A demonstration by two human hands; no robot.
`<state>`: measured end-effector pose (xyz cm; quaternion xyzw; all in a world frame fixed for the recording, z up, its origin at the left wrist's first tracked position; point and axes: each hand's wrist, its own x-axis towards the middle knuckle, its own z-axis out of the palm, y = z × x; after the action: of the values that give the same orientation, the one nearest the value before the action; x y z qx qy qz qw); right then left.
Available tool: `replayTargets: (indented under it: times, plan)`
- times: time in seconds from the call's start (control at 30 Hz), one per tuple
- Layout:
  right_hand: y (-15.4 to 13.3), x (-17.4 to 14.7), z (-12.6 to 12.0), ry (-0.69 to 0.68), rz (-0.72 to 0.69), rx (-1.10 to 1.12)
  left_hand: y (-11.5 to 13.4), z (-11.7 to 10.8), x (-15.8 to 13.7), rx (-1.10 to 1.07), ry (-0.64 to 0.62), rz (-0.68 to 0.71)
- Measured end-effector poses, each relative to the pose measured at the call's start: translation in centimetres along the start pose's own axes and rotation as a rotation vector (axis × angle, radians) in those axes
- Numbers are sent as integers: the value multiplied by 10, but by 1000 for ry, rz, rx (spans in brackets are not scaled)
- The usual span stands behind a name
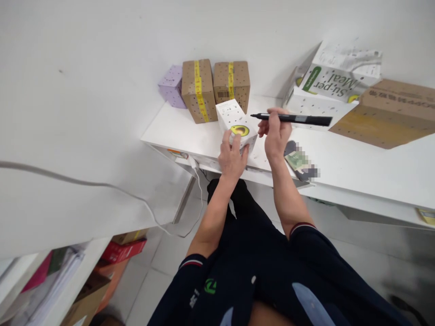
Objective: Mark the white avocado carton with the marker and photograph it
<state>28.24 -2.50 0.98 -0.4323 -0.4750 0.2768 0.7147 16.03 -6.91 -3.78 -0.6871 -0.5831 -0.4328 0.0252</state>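
Observation:
A small white box point(230, 114) with a printed avocado and black dots stands at the table's front edge. My left hand point(232, 159) grips its near end, thumb on the right side and fingers over the top. Between the fingers of my right hand point(277, 135) is a black marker pen point(307, 120). It lies nearly level, its dark tip pointing left, close to the box's right side. Whether the tip touches the box I cannot tell. Behind the box stand two brown cartons, one point(197, 93) to the left and one point(239, 81) to the right, both with yellow tape.
A purple box point(172, 86) stands at the far left of the white table point(367, 167). On the right are stacked white boxes point(335, 79) and a large brown carton point(397, 113). A partly blurred dark item point(301, 163) lies near the front edge. A white cable point(146, 201) hangs at left.

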Motion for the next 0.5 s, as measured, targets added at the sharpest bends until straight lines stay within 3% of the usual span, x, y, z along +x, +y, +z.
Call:
replayTargets:
  times: [0.1,0.3,0.5]
  plan:
    - [5,6,11,-107,-5,-82,-1,-1,3,-3,-26,47]
    - [22,20,25,-154,-11,-192,-5,0,3,-68,-60,42]
    - [20,35,33,-252,-17,-268,-6,1,3,-64,-53,39]
